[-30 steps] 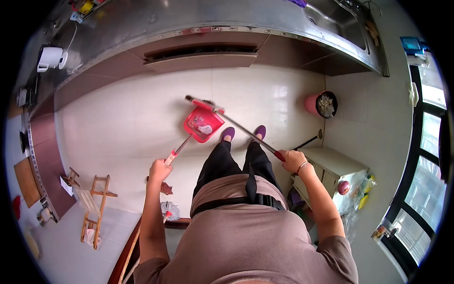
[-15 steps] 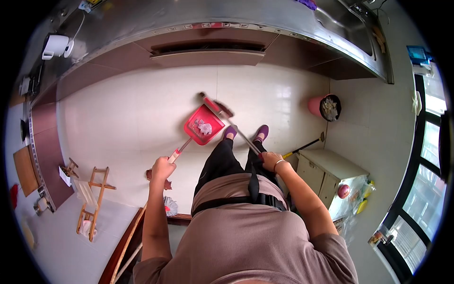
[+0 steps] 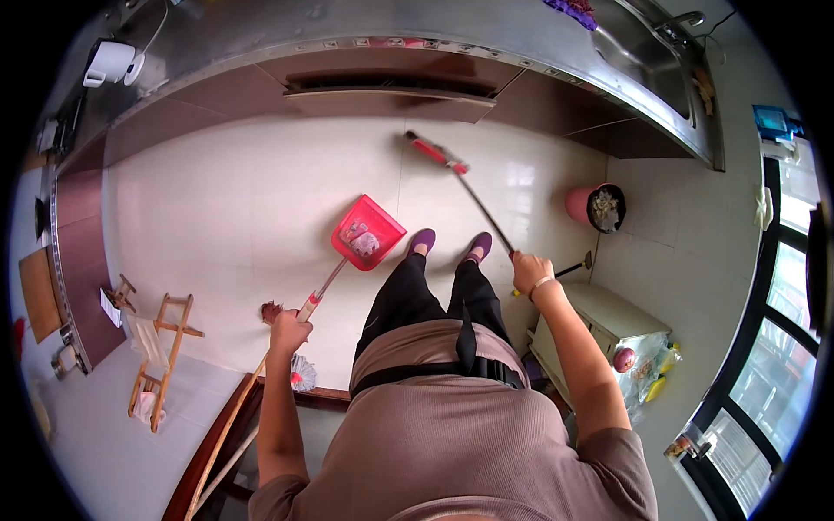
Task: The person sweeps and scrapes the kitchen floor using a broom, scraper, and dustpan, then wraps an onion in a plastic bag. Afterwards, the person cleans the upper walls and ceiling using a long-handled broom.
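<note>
My left hand is wrapped round the handle of a red dustpan, whose pan rests on the pale floor left of my feet. Inside the pan lies some crumpled, whitish-pink litter. In my right hand is the end of a long broom handle. The broom has a red head, which is out on the floor towards the cabinets, apart from the dustpan. Its bristles are mostly hidden beneath the head.
A pink bin with litter in it stands at the right wall. Behind my right arm is a low cabinet with bags on it. A wooden folding stool is at the left. The counter runs along the front.
The broom head has moved away from the dustpan's edge, forward and right, towards the cabinets. My right hand has shifted forward and right with the handle. The dustpan has barely moved.
</note>
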The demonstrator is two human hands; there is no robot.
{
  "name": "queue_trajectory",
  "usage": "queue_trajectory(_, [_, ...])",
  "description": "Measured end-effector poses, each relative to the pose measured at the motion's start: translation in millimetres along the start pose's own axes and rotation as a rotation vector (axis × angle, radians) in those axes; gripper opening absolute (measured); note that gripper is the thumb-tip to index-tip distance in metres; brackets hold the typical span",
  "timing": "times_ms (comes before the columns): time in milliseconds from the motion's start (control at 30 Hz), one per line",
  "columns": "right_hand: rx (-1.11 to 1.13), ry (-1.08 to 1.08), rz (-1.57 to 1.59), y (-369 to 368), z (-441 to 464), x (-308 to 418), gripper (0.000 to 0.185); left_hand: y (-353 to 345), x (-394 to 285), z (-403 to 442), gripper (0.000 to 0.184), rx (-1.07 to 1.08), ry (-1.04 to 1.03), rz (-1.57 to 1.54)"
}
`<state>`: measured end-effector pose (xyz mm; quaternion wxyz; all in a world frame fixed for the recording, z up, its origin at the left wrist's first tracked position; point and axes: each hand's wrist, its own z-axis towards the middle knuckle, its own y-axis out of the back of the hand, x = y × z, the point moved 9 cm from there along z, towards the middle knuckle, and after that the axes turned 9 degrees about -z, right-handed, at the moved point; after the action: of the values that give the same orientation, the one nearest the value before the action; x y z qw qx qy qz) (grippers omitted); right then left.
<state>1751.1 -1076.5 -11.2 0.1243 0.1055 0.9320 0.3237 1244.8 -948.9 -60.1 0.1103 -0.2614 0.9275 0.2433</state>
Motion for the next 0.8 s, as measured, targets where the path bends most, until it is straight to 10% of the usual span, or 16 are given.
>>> queue_trajectory(400, [0.170,0.169,-0.266,-49.3,4.6,76.4,0.025,-15.1,33.9,20.0,0.024,-0.104,-0.067,0.058])
queue_trajectory(800, [0.360,0.136,0.426,-47.0,-84.1,4.1,0.041,-3.3,-97.6,-35.7,0.014,-0.039,-0.118,0.041])
